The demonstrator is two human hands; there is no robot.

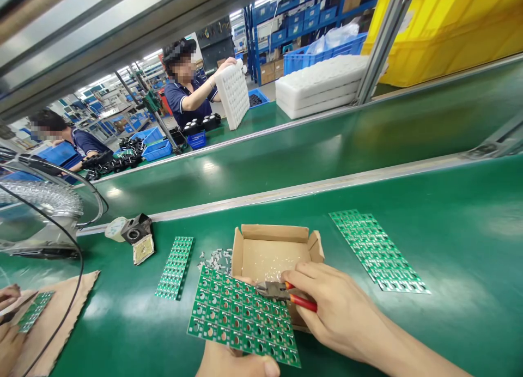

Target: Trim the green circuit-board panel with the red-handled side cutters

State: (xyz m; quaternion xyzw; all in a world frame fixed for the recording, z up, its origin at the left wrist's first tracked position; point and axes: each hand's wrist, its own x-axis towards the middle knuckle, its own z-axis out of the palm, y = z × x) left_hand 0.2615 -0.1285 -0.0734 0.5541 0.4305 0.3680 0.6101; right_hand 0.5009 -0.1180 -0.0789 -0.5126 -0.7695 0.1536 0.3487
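Right grip (339,306) on cutters (281,292), box (272,246) behind

Left hand (237,363): mostly cut off by bottom edge, partly hidden under the panel (243,314). Cutter (281,293): handles concealed in right hand (339,311). Box (272,254): near wall hidden behind the panel. Scraps (216,259): too small to identify.

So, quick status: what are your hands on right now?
Left hand holds circuit panel. Right hand grips red-handled cutters at panel's top edge. Cardboard box just behind.
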